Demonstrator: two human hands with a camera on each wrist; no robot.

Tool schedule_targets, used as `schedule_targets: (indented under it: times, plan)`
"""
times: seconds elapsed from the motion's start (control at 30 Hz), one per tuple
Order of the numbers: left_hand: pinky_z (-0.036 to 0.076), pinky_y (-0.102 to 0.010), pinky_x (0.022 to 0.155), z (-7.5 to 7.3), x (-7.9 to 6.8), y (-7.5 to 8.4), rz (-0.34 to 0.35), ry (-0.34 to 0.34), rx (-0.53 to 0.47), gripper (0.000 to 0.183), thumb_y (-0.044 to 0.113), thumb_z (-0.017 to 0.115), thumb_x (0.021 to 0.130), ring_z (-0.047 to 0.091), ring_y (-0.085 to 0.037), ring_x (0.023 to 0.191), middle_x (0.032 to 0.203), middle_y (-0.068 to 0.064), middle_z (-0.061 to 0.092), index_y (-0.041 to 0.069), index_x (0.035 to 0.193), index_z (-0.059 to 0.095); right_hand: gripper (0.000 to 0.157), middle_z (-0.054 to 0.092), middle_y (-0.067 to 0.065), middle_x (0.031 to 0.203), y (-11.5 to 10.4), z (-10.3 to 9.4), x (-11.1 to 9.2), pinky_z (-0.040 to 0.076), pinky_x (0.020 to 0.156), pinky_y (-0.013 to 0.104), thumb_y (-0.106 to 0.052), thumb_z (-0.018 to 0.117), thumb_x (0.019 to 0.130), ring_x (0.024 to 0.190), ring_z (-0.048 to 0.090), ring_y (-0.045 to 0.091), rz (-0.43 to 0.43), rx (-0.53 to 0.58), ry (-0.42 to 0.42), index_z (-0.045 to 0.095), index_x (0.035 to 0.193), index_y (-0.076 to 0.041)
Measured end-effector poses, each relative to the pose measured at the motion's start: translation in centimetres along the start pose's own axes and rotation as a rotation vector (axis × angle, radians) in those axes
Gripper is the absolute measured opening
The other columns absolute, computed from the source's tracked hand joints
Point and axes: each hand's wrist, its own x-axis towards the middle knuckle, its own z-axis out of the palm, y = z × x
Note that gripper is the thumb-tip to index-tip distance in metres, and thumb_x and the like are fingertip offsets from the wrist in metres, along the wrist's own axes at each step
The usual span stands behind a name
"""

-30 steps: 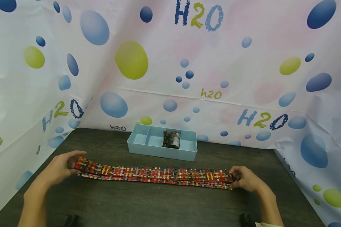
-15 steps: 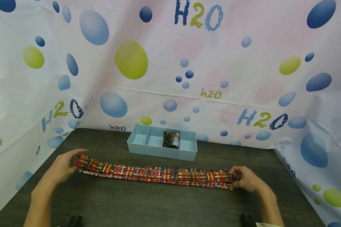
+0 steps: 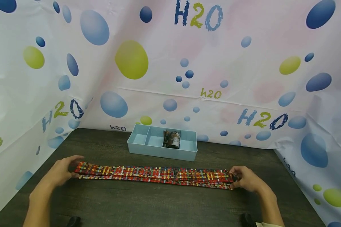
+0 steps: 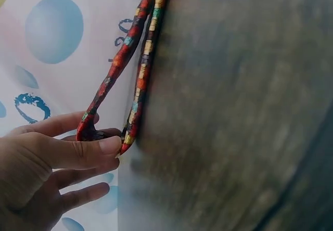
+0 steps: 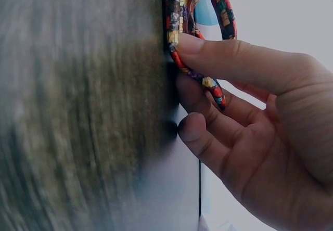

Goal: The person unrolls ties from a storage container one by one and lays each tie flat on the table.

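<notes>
A long, narrow folded strip of cloth (image 3: pixel 147 173) lies across the table, patterned in red, yellow, white and blue checks. At its left end my left hand (image 3: pixel 60 172) pinches the fabric between thumb and fingers. The left wrist view shows the thumb pressing the lower fold (image 4: pixel 136 93) of the cloth, while the upper layer stands apart as a loop. On the opposite end, my right hand (image 3: pixel 246 179) holds the cloth's edge. In the right wrist view the thumb and a finger pinch the lower layer (image 5: pixel 173 23), with another layer gaping beside it.
Behind the cloth stands a light blue divided tray (image 3: pixel 162 153), with a small can-like object (image 3: pixel 174 140) in one compartment. A printed sheet (image 3: pixel 170 63) with bubbles walls the back and sides of the dark table (image 3: pixel 153 205).
My left hand first rose a little with the cloth's left end, then came down, so that end now lies lower and straighter. The right hand has stayed in place.
</notes>
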Motion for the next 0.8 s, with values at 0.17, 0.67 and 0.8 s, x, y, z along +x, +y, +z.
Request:
schedule_targets:
  times: [0.17, 0.67, 0.8]
  plan:
    - [0.047, -0.072, 0.089, 0.0, 0.0, 0.2, -0.026, 0.002, 0.02, 0.065, -0.011, 0.087, 0.071, 0.059, -0.06, 0.108, 0.112, -0.036, 0.067, -0.016, 0.128, 0.057, 0.035, 0.056, 0.007, 0.09, 0.0, 0.0, -0.1, 0.043, 0.061, 0.035, -0.001, 0.086, 0.081, 0.073, 0.049, 0.022, -0.002, 0.013, -0.004, 0.06, 0.104, 0.004]
    - [0.048, -0.07, 0.089, -1.3, -0.1, 1.4, 0.005, 0.0, 0.004, 0.066, -0.007, 0.088, 0.071, 0.059, -0.059, 0.109, 0.114, -0.035, 0.066, -0.016, 0.128, 0.057, 0.043, 0.065, 0.022, 0.118, -0.2, -0.5, -0.3, 0.057, 0.079, 0.044, 0.001, 0.087, 0.079, 0.111, 0.063, 0.045, -0.013, 0.0, -0.02, 0.062, 0.114, 0.008]
    - [0.048, -0.07, 0.091, -1.6, -0.2, 1.7, 0.01, -0.007, 0.016, 0.067, -0.007, 0.088, 0.072, 0.058, -0.06, 0.112, 0.117, -0.037, 0.065, -0.017, 0.129, 0.056, 0.05, 0.06, 0.034, 0.129, -0.2, -0.7, -0.4, 0.058, 0.08, 0.043, 0.003, 0.086, 0.079, 0.115, 0.061, 0.048, -0.008, 0.035, -0.051, 0.059, 0.12, 0.011]
